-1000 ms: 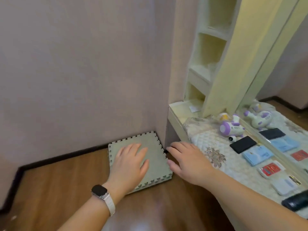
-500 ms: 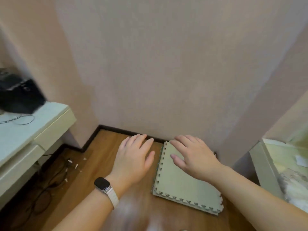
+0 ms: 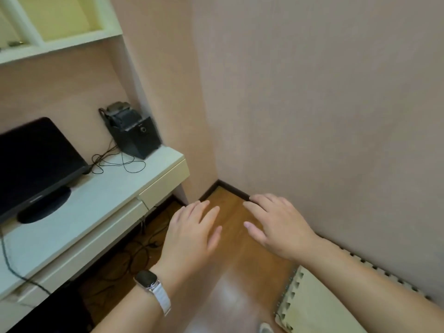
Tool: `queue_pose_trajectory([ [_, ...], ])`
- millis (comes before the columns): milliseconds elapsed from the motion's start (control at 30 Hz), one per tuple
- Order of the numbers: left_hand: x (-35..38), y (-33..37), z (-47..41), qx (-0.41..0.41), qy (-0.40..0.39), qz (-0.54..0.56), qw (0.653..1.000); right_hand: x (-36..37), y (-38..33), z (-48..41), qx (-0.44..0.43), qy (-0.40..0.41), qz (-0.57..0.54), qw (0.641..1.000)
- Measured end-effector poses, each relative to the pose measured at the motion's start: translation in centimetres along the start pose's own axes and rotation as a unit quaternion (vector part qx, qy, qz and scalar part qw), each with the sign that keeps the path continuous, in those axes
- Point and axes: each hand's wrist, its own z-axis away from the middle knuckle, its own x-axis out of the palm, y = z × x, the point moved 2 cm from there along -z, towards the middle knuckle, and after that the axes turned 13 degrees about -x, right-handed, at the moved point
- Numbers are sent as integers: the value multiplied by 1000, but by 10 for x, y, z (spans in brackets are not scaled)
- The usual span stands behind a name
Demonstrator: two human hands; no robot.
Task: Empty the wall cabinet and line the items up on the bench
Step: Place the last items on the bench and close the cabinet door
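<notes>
Wood floor (image 3: 230, 255) lies under both hands. The left hand (image 3: 192, 234) and right hand (image 3: 276, 227) are flat and wide, holding nothing, maybe held out ready to reach. The cabinet (image 3: 60, 32) hangs high up, left of the left hand, over the desk (image 3: 108, 188). A small dark thing (image 3: 14, 43) sits in it, too blurry to name. It looks not yet emptied.

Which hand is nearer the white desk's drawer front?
Left. The left hand hovers just right of the drawer front; the right hand is farther right, beside the wall.
</notes>
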Motion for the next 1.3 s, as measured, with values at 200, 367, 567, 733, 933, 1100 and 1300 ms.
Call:
queue_pose_trajectory([
  [200, 0, 5, -73, -40, 21, -43, 998, 4, 67, -67, -54, 23, -14, 998],
  [367, -6, -4, -105, -58, 37, -67, 995, 8, 91, -117, -96, 32, -25, 995],
  [567, -14, -34, -140, -91, 64, -74, 991, 12, 99, -173, -132, 57, -38, 989],
  [733, -7, -70, -177, -102, 77, -80, 989, 19, 104, -224, -141, 58, -33, 988],
  [933, -5, -125, -242, -91, 90, -63, 990, 29, 110, -301, -126, 47, 1, 991],
  [1100, -20, -181, -303, -76, 141, -38, 986, 21, 107, -382, -131, 64, 43, 988],
  [1300, -34, -245, -372, -49, 208, -27, 976, 14, 101, -468, -126, 97, 73, 985],
])
